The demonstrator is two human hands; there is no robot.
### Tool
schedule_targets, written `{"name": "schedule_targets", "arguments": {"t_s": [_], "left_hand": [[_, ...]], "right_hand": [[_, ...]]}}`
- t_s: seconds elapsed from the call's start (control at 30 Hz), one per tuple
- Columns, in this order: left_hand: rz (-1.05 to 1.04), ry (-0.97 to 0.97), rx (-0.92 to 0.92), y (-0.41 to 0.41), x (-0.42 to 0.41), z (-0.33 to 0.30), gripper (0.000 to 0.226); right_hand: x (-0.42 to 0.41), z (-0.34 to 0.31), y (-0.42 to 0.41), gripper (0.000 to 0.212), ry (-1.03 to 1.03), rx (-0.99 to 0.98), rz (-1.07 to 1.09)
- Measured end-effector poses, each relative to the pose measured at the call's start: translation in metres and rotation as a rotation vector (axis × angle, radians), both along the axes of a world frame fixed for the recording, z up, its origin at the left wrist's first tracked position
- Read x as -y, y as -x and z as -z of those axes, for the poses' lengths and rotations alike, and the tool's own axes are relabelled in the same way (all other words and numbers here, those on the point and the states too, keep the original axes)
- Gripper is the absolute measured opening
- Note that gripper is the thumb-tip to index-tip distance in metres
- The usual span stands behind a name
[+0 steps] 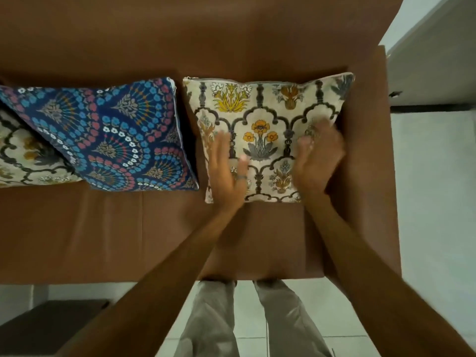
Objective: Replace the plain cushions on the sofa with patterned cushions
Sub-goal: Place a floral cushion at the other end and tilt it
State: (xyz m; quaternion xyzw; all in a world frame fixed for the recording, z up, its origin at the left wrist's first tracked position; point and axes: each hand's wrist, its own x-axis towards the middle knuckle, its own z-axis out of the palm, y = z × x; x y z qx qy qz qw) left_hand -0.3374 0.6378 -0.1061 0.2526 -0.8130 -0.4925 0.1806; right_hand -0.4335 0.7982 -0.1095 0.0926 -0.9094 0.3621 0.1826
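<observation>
A cream cushion with yellow flowers and dark arches leans against the back of the brown sofa at its right end. My left hand lies flat and open on the cushion's lower left part, a ring on one finger. My right hand is blurred, fingers apart, over the cushion's right side. A dark blue cushion with blue and pink flower fans leans beside it to the left. Another cream patterned cushion shows at the far left, partly under the blue one.
The sofa's right armrest stands just beside the cream cushion. A white tiled floor runs to the right and in front. A dark low box or stool sits at the lower left. My legs stand against the seat's front edge.
</observation>
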Motion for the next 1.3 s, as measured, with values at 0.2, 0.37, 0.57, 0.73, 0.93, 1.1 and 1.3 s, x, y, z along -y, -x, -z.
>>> {"name": "schedule_targets", "arguments": {"t_s": [0.2,0.37,0.57,0.73,0.93,1.1,1.3], "left_hand": [[0.305,0.746,0.189,0.047,0.017,0.068,0.065],[0.192,0.830,0.220,0.085,0.070,0.064,0.074],[-0.078,-0.305,0.237,0.028,0.078,0.043,0.113],[0.237,-0.513,0.526,0.012,0.094,0.036,0.121],[0.163,-0.669,0.286,-0.037,0.095,-0.005,0.118],[0.167,-0.800,0.265,-0.051,0.069,-0.004,0.083],[0.055,-0.987,0.324,-0.004,0.029,0.054,0.068]], "right_hand": [[0.011,0.054,0.036,0.060,-0.614,-0.108,-0.435],[0.001,0.042,0.094,0.065,-0.465,-0.025,-0.067],[-0.070,0.030,0.080,0.101,0.555,0.716,-0.069],[-0.086,0.049,0.049,0.124,0.407,1.176,-0.321],[-0.068,-0.021,0.022,0.100,0.505,0.903,-0.328],[-0.054,-0.099,0.053,0.106,0.307,0.736,-0.485],[-0.044,-0.100,0.103,0.107,0.058,0.641,-0.500]]}}
